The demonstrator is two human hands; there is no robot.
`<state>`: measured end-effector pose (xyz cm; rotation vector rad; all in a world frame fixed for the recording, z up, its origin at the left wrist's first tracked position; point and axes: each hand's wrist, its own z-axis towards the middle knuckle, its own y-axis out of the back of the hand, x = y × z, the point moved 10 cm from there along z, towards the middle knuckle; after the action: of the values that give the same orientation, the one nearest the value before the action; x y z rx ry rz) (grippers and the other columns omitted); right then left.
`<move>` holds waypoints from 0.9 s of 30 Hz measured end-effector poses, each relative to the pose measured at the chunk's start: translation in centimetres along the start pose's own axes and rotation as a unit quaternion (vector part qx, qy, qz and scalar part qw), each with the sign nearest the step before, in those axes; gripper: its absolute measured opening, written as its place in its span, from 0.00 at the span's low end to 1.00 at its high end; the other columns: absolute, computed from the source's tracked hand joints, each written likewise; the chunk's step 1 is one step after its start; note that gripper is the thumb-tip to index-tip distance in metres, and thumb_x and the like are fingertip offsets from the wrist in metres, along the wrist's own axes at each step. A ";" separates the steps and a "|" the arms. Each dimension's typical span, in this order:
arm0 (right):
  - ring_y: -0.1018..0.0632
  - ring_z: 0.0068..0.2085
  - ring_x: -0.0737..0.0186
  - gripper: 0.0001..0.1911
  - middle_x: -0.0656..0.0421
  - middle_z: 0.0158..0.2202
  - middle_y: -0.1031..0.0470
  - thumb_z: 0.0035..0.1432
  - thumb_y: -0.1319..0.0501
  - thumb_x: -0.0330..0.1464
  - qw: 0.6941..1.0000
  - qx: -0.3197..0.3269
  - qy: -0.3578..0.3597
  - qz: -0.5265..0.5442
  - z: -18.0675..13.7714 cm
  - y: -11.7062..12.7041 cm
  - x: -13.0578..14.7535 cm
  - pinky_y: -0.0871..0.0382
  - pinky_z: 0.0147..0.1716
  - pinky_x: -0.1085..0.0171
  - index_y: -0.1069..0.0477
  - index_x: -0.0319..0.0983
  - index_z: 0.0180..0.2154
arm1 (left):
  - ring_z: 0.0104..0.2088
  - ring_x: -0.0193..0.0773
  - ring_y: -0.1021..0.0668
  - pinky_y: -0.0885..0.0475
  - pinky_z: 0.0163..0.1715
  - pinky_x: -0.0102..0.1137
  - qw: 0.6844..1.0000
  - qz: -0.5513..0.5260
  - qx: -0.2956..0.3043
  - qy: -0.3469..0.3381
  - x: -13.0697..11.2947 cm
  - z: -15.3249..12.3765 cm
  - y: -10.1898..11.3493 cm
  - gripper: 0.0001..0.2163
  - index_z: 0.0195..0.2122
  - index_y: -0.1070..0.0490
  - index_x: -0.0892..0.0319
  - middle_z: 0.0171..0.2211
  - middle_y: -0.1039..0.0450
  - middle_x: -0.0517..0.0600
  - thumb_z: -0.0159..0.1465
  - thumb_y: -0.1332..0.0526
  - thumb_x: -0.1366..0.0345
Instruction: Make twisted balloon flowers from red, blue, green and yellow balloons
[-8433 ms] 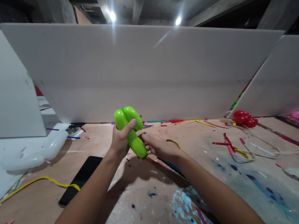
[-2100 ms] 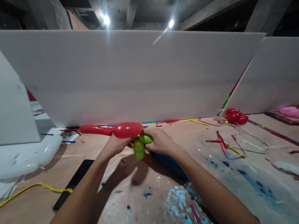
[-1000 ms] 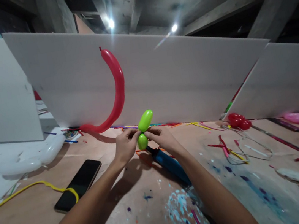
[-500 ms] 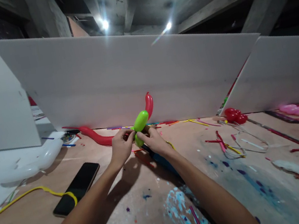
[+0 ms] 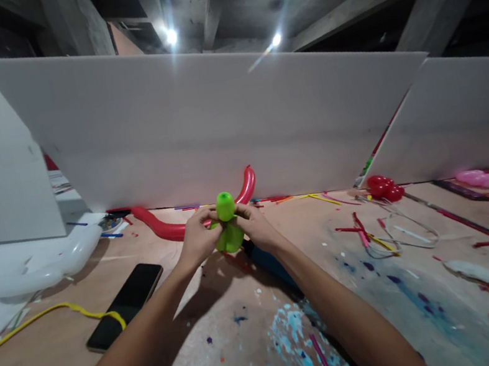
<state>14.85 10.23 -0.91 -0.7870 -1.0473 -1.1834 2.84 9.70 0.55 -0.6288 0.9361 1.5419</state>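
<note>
Both hands pinch a twisted green balloon (image 5: 225, 206) at the middle, above the table. My left hand (image 5: 199, 232) grips its left side with bent fingers, and my right hand (image 5: 254, 222) closes on the right side. One rounded green bubble stands upright between the hands, with wider green segments below. Behind them a long red balloon (image 5: 160, 226) stretches out to the left; a red end (image 5: 247, 184) curves up at the right. Whether these red parts join behind my hands is hidden. Below my right hand lies a blue and black tool (image 5: 273, 269), partly covered by my arm.
A black phone (image 5: 128, 301) with a yellow uninflated balloon (image 5: 75, 307) across it lies left. A white balloon (image 5: 51, 264) rests farther left. White boards (image 5: 224, 123) stand along the back. Red balloon bubbles (image 5: 382, 189) and loose balloon strips (image 5: 361, 228) lie right.
The green balloon has turned: its upper bubble, earlier leaning right, now stands upright towards me. The red end has dropped slightly and tilts more to the right. Both hands keep hold.
</note>
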 end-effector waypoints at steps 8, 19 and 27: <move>0.27 0.35 0.64 0.07 0.61 0.32 0.25 0.46 0.39 0.31 1.000 0.012 -0.002 -0.026 -0.4 -0.4 1.0 0.34 0.37 0.66 0.26 0.39 0.31 | 0.32 0.38 0.24 0.29 0.34 0.31 0.993 -0.093 0.026 0.067 1.6 0.4 -0.2 0.12 0.34 0.28 0.62 0.32 0.24 0.49 0.47 0.34 0.69; 0.30 0.25 0.71 0.12 0.61 0.26 0.27 0.43 0.29 0.36 0.968 0.102 -0.183 0.139 -1.8 -0.6 -2.1 0.38 0.26 0.70 0.23 0.36 0.29 | 0.36 0.37 0.28 0.33 0.38 0.31 0.981 0.107 0.090 -0.134 -4.8 -0.9 -1.1 0.04 0.27 0.33 0.59 0.34 0.32 0.49 0.54 0.40 0.74; 0.26 0.30 0.67 0.13 0.61 0.28 0.25 0.40 0.27 0.36 0.975 0.091 -0.183 0.083 -1.9 -0.1 -2.1 0.31 0.31 0.67 0.23 0.38 0.29 | 0.36 0.38 0.28 0.32 0.36 0.32 0.973 0.119 0.135 -0.146 -5.2 -1.1 -1.5 0.03 0.26 0.31 0.59 0.35 0.33 0.51 0.55 0.38 0.70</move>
<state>15.11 9.15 -3.51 -0.9485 -1.3428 -0.8029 5.20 5.95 3.83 -0.0930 0.9970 1.6264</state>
